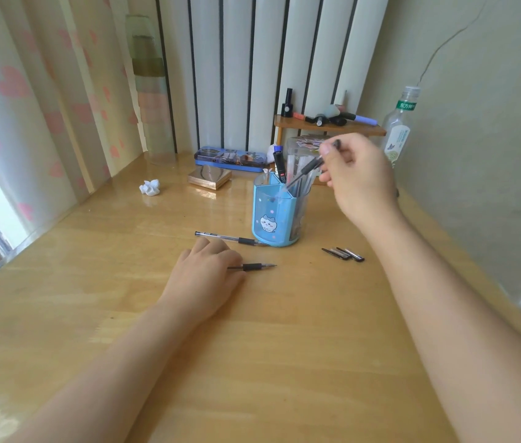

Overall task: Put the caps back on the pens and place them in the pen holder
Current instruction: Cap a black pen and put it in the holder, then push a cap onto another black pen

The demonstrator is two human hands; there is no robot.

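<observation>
A blue pen holder (273,219) with a cartoon cat stands mid-desk, several pens inside. My right hand (358,177) hovers just right of its rim, gripping a capped clear pen (308,169) that slants with its lower end inside the holder. My left hand (208,270) rests knuckles-up on the desk over an uncapped black-grip pen (252,267), whose tip pokes out to the right. Another uncapped clear pen (227,238) lies beyond it, its tip touching the holder's base. Two or three loose caps (344,254) lie on the desk right of the holder.
Behind the holder are a blue tin pencil case (230,159), a gold compact box (209,177) and a small wooden shelf (329,129) with cosmetics. A clear plastic bottle (398,129) stands at the right wall; crumpled paper (150,187) lies back left. Curtains hang along the left.
</observation>
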